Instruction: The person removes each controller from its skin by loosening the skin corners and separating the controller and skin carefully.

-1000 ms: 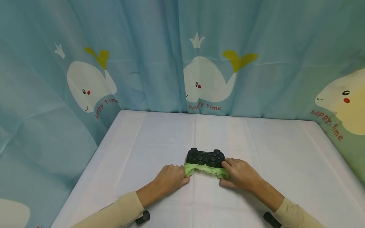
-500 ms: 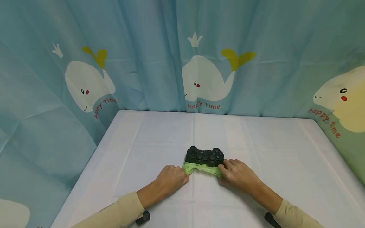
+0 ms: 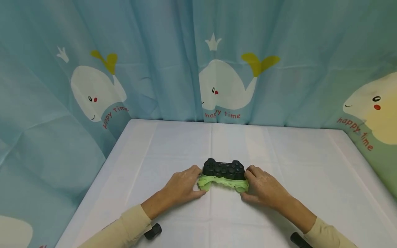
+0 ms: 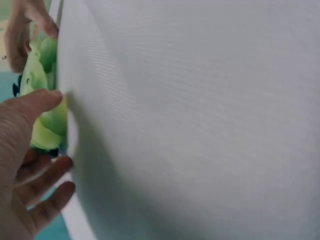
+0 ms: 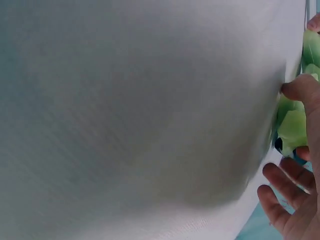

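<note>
In the head view, a black game controller point(image 3: 224, 169) lies near the middle of the table, its buttons facing up. A crinkled light green cover point(image 3: 224, 181) wraps its near side and both handles. My left hand point(image 3: 183, 185) holds the controller's left end, fingers along the side and thumb at the near edge of the cover. On the right end my right hand point(image 3: 267, 188) has the same hold. The left wrist view shows the left thumb point(image 4: 45, 102) lying across the green cover, with the other fingers spread below. Spread fingers point(image 5: 282, 185) also show in the right wrist view.
A white cloth covers the table point(image 3: 173, 141). Behind and beside it hangs a blue curtain point(image 3: 164, 62) printed with whales. Black straps point(image 3: 153, 231) sit at the cuffs of the beige sleeves point(image 3: 133, 222).
Both hands have moved from pinching the cover's corners to holding the controller's ends. The left fingers slid forward along the side and opened out; the cover's handle ends now show more.
</note>
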Tool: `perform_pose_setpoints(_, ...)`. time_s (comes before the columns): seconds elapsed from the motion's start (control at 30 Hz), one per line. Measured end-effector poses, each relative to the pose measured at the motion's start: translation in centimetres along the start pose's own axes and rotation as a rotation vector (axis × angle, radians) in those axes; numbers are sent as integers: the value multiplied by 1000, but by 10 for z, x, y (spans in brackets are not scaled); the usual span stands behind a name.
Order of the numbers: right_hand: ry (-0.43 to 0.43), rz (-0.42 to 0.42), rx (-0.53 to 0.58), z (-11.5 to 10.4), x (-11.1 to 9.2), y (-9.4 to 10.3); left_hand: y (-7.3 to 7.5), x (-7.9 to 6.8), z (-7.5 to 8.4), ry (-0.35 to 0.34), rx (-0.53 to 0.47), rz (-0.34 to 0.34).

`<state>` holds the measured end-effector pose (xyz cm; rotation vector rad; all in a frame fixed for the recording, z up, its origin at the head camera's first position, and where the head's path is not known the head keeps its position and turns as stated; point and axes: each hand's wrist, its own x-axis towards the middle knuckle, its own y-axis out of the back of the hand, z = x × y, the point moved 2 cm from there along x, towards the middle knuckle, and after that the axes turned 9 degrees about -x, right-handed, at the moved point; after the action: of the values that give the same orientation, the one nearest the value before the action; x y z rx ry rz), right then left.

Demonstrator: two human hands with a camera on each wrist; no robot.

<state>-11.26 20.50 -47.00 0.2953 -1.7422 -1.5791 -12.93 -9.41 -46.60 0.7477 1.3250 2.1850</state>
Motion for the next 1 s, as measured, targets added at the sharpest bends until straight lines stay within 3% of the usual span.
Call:
perform_pose_setpoints(0.17,9,-3,75,2,0,-2,-3,-1,-6,-35,-154,64)
perform_pose_setpoints(0.27,4,-7,87,2,0,-5,-3,-2,-5,-52,-189,87)
perform_pose_setpoints(0.43,-11,-8,65,3,0,-7,-1,-1,-3,-86,-139,111)
perform_pose_setpoints(0.67,-14,-11,63,3,-2,-7,0,-1,2,-190,-27,114)
perform_pose_setpoints(1.0,-11,9,40,1,-6,-10,-2,9,1,-157,-36,69)
